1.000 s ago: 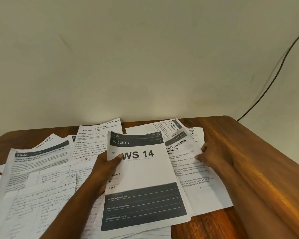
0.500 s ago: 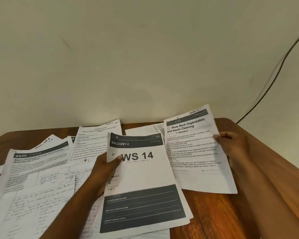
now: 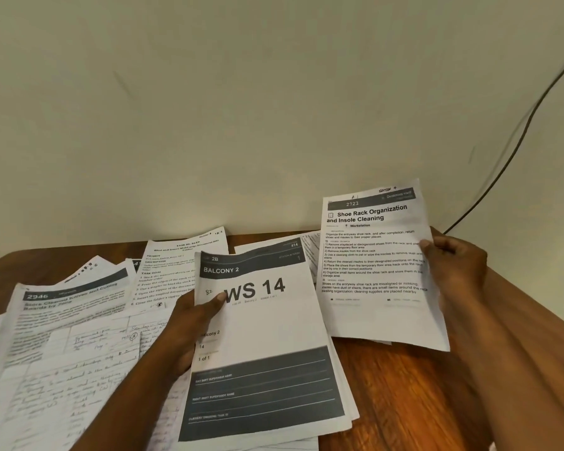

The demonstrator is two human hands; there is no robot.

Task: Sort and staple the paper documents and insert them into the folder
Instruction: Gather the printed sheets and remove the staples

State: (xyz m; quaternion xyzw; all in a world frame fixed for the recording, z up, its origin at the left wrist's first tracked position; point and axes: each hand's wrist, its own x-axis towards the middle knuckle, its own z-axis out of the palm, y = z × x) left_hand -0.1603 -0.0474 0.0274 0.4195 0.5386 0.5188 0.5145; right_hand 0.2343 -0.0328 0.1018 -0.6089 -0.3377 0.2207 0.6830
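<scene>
The "Shoe Rack Organization and Insole Cleaning" sheet (image 3: 376,265) is lifted clear of the table (image 3: 401,395), tilted up toward the person, at about three o'clock from the middle of the paper spread. Its long axis runs nearly upright, header at twelve o'clock, bottom edge hanging just above the wood. The right hand (image 3: 455,271) pinches it at its right edge, thumb on the printed face, so that grip is clenched on the sheet.

Just beside it, toward nine o'clock, the "WS 14" stack (image 3: 267,336) lies with its long axis running from six to twelve o'clock, title end away from the person. The left hand (image 3: 189,323) holds its left edge, thumb pressed on top, so this grip too is grasping paper.

Farther out at nine o'clock, the "2946" page (image 3: 69,304), a handwritten sheet (image 3: 62,385) and a task instruction page (image 3: 183,265) overlap loosely. A dark cable (image 3: 515,148) runs down the wall at one o'clock.

By my reckoning the sorting is only partway: most pages remain scattered, and neither stapler nor folder is in sight, so stapling and filing remain.
</scene>
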